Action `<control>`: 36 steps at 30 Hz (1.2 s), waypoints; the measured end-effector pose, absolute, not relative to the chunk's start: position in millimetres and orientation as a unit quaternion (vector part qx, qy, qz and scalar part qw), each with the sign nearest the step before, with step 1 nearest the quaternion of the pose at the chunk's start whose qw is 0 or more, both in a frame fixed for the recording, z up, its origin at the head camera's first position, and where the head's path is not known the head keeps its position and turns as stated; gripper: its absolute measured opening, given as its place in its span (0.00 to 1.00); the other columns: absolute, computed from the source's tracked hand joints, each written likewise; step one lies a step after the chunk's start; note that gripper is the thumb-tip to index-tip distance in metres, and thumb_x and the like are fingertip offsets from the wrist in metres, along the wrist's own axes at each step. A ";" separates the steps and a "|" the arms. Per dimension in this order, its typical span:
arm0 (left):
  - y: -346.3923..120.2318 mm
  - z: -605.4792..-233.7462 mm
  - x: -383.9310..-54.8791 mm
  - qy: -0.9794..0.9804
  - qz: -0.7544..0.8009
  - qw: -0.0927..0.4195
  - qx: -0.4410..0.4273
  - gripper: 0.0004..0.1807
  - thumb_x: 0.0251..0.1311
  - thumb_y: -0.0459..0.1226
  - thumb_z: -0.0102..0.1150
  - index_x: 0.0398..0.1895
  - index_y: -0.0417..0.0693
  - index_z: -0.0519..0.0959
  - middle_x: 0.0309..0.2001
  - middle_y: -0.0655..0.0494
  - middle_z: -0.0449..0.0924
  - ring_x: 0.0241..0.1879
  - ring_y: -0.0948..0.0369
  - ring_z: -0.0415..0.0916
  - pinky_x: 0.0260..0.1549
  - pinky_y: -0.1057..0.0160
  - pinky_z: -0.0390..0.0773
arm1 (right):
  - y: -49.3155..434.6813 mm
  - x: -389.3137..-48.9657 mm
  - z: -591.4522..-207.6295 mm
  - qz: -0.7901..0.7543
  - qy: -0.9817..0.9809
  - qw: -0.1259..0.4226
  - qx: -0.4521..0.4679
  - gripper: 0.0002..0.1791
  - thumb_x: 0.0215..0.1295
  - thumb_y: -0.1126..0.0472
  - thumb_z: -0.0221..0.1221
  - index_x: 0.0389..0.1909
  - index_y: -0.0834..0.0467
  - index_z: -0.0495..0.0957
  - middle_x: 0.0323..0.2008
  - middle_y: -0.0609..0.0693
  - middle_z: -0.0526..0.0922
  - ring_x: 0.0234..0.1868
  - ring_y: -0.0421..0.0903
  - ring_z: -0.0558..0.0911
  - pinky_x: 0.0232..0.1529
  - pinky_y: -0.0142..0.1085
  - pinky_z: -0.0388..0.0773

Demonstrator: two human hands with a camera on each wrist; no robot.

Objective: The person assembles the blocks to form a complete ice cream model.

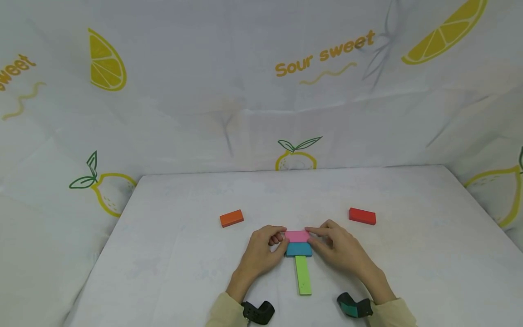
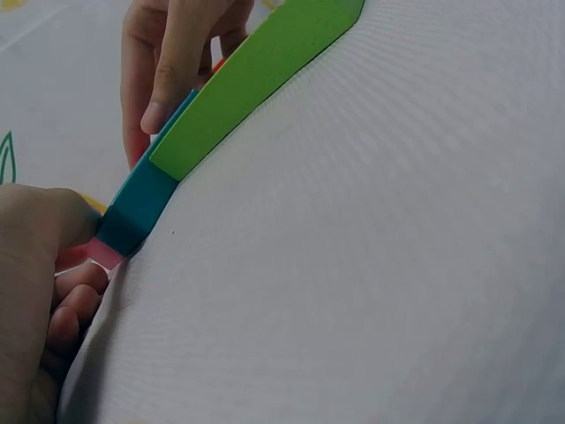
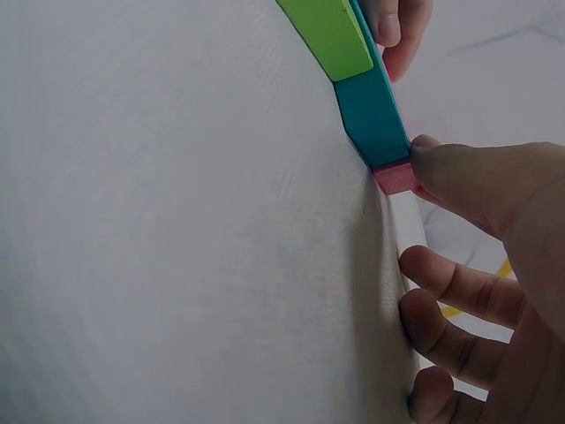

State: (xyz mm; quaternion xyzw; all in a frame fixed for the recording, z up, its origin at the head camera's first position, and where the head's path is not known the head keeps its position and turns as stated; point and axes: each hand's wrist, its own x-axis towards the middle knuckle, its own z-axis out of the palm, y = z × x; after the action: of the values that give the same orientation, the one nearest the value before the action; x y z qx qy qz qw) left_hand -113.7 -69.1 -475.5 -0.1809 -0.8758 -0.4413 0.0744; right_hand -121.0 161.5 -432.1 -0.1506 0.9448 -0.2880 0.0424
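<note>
Two hands, pinching pink block at ends, blue block adjoining, green block touching blue

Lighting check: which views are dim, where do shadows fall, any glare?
Head: brightest and fairly even, no obvious glare on the pink block or blue block; left wrist: dimmer and greyish, dark shadow on the white surface at lower left, beside the left hand; right wrist: also dim, soft shadow band on that surface, beside the right hand.

Before you: red block. Left of it, orange block; beneath it, white table; beyond it, lemon-print cloth.
</note>
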 end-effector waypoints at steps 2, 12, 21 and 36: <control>-69.4 -475.1 -113.5 -0.876 -0.442 0.073 -0.179 0.13 0.65 0.36 0.64 0.50 0.43 0.85 0.32 0.57 0.82 0.33 0.69 0.72 0.37 0.72 0.78 | 161.1 -121.1 -432.3 -0.289 0.944 0.041 -0.152 0.19 0.66 0.53 0.67 0.58 0.48 0.85 0.36 0.45 0.76 0.33 0.40 0.69 0.27 0.28 0.65; -69.8 -473.9 -112.4 -0.876 -0.445 0.065 -0.174 0.12 0.65 0.36 0.63 0.50 0.43 0.85 0.32 0.57 0.81 0.33 0.69 0.72 0.37 0.72 0.78 | 165.8 -121.8 -431.6 -0.306 0.939 0.040 -0.152 0.20 0.66 0.54 0.68 0.59 0.50 0.84 0.36 0.44 0.78 0.33 0.40 0.70 0.29 0.28 0.68; -69.1 -474.8 -112.6 -0.870 -0.453 0.072 -0.180 0.11 0.64 0.34 0.64 0.48 0.42 0.85 0.32 0.56 0.81 0.33 0.68 0.72 0.37 0.72 0.78 | 191.7 -129.1 -429.1 -0.314 0.938 0.015 -0.143 0.20 0.63 0.58 0.69 0.56 0.53 0.85 0.35 0.45 0.79 0.33 0.39 0.73 0.30 0.27 0.73; -68.4 -474.9 -113.8 -0.870 -0.447 0.087 -0.187 0.11 0.64 0.34 0.64 0.47 0.43 0.85 0.32 0.57 0.81 0.33 0.68 0.72 0.37 0.72 0.77 | 250.5 -146.1 -419.8 -0.294 0.944 -0.050 -0.140 0.18 0.63 0.62 0.69 0.53 0.60 0.85 0.43 0.58 0.81 0.38 0.47 0.77 0.33 0.31 0.73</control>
State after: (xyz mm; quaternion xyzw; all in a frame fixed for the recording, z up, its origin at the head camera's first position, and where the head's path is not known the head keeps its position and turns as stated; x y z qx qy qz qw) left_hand -113.8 -68.4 -474.9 -0.1868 -0.8704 -0.4472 0.0867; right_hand -146.1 250.5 -419.8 -0.1397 0.9441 -0.2943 -0.0498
